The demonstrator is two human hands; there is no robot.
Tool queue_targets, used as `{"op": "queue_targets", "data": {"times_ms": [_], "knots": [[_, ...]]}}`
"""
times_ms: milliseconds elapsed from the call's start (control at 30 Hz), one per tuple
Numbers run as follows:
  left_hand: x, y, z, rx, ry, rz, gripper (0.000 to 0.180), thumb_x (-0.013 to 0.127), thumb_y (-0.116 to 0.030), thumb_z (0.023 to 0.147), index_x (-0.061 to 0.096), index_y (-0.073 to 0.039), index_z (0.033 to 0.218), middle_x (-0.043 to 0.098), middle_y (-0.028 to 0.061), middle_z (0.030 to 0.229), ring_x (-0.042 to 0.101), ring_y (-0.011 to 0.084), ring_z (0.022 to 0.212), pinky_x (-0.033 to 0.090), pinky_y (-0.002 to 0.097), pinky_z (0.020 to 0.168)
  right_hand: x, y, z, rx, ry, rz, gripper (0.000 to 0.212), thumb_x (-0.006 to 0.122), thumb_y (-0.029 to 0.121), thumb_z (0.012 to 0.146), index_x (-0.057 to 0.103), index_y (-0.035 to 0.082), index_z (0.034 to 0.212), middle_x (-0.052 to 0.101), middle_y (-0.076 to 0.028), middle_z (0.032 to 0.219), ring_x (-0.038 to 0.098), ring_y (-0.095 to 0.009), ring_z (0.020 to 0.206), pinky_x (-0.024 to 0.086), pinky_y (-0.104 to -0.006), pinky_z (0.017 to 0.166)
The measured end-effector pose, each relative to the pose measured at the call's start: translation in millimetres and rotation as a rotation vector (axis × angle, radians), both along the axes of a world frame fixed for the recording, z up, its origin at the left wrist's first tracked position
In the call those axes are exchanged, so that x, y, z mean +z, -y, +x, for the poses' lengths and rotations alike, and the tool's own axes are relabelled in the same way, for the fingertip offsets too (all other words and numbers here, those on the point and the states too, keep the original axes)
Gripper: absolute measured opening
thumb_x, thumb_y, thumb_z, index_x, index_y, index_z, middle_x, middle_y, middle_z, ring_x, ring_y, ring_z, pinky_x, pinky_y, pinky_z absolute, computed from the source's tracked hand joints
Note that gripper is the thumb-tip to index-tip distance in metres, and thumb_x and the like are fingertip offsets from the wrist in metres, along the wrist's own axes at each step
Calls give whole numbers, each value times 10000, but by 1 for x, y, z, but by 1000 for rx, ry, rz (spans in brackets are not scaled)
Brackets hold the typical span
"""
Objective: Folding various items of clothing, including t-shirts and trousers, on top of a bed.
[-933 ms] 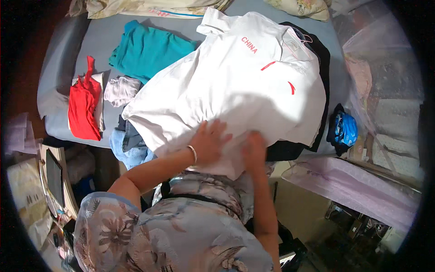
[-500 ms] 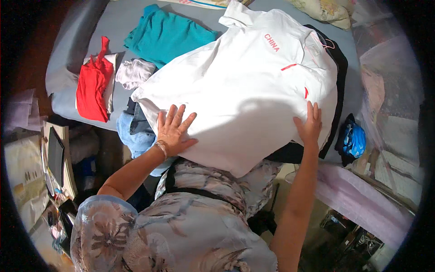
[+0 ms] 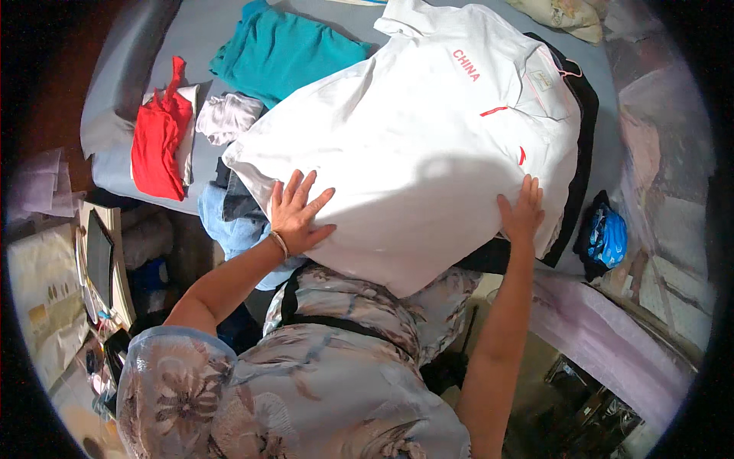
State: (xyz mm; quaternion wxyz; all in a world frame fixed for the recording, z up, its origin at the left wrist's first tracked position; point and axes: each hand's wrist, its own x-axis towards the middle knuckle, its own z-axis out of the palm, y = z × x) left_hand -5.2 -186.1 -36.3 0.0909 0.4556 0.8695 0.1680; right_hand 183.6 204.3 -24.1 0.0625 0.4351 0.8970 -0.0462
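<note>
Shirt (image 3: 413, 145) white, spread on bed (image 3: 130, 84), long axis collar-far to hem-near; left hand (image 3: 297, 214) flat, fingers splayed, on near-left edge; right hand (image 3: 522, 213) flat on near-right edge.

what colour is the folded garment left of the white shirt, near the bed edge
Red: the folded garment lies left of the white shirt, clearest in the head view.

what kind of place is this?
Most likely a bedroom at home: a bed with a grey sheet holds loose clothes, a white polo shirt, a teal garment, a red one, and a pillow.
</note>
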Motion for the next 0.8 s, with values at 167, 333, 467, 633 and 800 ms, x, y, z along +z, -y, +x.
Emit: {"op": "queue_targets", "data": {"times_ms": [167, 333, 467, 633, 800], "knots": [[-5, 1, 0, 12, 0, 52, 712, 712, -368, 606, 396, -221, 1227, 283, 144, 1358, 216, 386, 1260, 164, 611, 944, -1, 1, 1, -11, -9, 11, 765, 576, 408, 755, 180, 175, 1368, 137, -56, 1436, 114, -253, 1320, 148, -559, 1003], [-9, 2, 0, 35, 13, 98, 627, 714, -344, 596, 406, -138, 1102, 316, 141, 1336, 231, 385, 1254, 164, 601, 945, 0, 1, 2, -19, 18, -18, 764, 560, 415, 764, 165, 180, 1374, 123, -42, 1442, 101, -248, 1324, 139, -555, 1008], [-9, 2, 0, 46, 28, 112, 604, 722, -311, 578, 387, -109, 1038, 340, 155, 1323, 237, 394, 1254, 149, 585, 961, 0, 0, 1, -18, -3, -25, 763, 555, 413, 767, 160, 182, 1377, 117, -40, 1443, 95, -247, 1325, 130, -552, 1012], [-10, 2, 0, 56, 37, 116, 603, 725, -307, 571, 387, -103, 1026, 353, 154, 1314, 238, 390, 1255, 150, 582, 964, -1, -1, 3, -34, 29, -41, 770, 557, 419, 761, 163, 175, 1376, 117, -39, 1443, 95, -249, 1324, 126, -549, 1015], [-11, 3, 1, 60, 29, 98, 608, 725, -298, 566, 389, -100, 1032, 351, 152, 1313, 241, 386, 1254, 148, 581, 966, -6, -1, 5, -34, 12, -32, 777, 560, 426, 756, 166, 171, 1375, 130, -43, 1440, 110, -251, 1321, 128, -553, 1013]]}}
